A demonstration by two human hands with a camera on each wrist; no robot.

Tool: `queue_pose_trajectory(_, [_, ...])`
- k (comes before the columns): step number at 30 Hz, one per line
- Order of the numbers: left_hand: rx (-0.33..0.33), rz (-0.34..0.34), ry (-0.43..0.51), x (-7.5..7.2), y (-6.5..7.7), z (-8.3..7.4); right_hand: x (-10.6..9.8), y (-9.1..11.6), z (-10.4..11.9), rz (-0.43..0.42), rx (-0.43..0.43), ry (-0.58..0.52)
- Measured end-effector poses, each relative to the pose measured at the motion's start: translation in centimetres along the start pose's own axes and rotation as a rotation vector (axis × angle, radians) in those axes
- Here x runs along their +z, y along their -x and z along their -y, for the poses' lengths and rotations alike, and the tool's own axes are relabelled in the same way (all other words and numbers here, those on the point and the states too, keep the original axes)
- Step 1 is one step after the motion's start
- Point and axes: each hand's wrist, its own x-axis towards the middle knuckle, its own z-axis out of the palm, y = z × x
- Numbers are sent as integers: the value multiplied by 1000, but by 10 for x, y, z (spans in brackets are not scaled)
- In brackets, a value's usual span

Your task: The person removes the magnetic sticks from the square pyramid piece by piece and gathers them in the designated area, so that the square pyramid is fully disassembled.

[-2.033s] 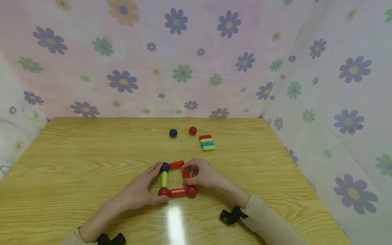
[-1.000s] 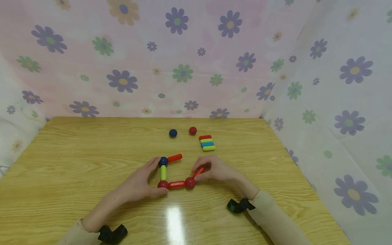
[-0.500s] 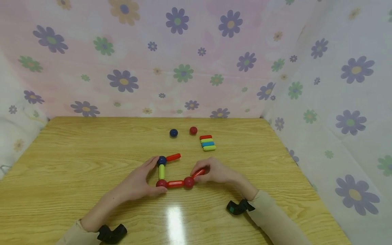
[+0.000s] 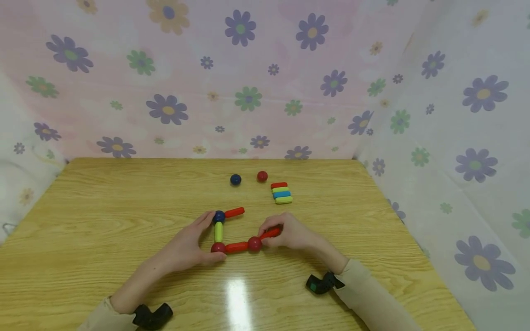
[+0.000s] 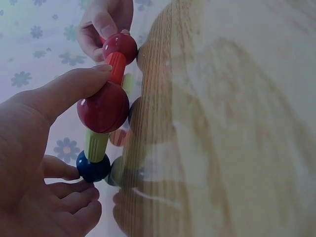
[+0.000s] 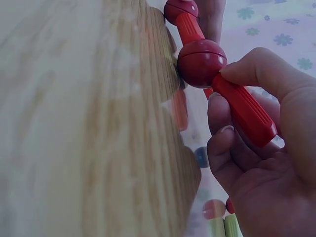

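Observation:
An open frame of magnetic rods and balls lies mid-table. My left hand [image 4: 184,246] spans its left side, thumb on the left red ball [image 4: 218,248], fingertips against the blue ball [image 4: 219,216]. A yellow-green rod [image 4: 218,232] joins those two balls. One red rod [image 4: 234,212] sticks out from the blue ball, its other end free. Another red rod [image 4: 237,247] links the left red ball to the right red ball [image 4: 254,243]. My right hand [image 4: 291,232] pinches a third red rod [image 6: 244,111] that touches the right red ball and slants outward.
Behind the frame sit a loose blue ball [image 4: 235,179] and a loose red ball [image 4: 262,176]. Several rods lie side by side near them, among them a blue rod [image 4: 282,195]. A flowered cloth [image 4: 248,82] stands behind the wooden table [image 4: 124,202].
The rod in my right hand has swung outward to the right, from pointing away from me. The frame has slid slightly away from me. My left hand keeps its hold.

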Motion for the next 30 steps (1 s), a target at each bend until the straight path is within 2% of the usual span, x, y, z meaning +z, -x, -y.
queue_pose_trajectory(10, [5, 3, 5, 0, 0, 0, 2, 1, 1, -48, 39, 49])
queue_pose_trajectory(19, [5, -2, -6, 0, 0, -1, 1, 0, -1, -69, 58, 42])
queue_pose_trajectory(24, [5, 0, -4, 0, 1, 0, -8, 1, -7, -122, 84, -4])
queue_pose_trajectory(30, [2, 3, -11, 0, 1, 0, -25, 7, -16, -181, 164, -69])
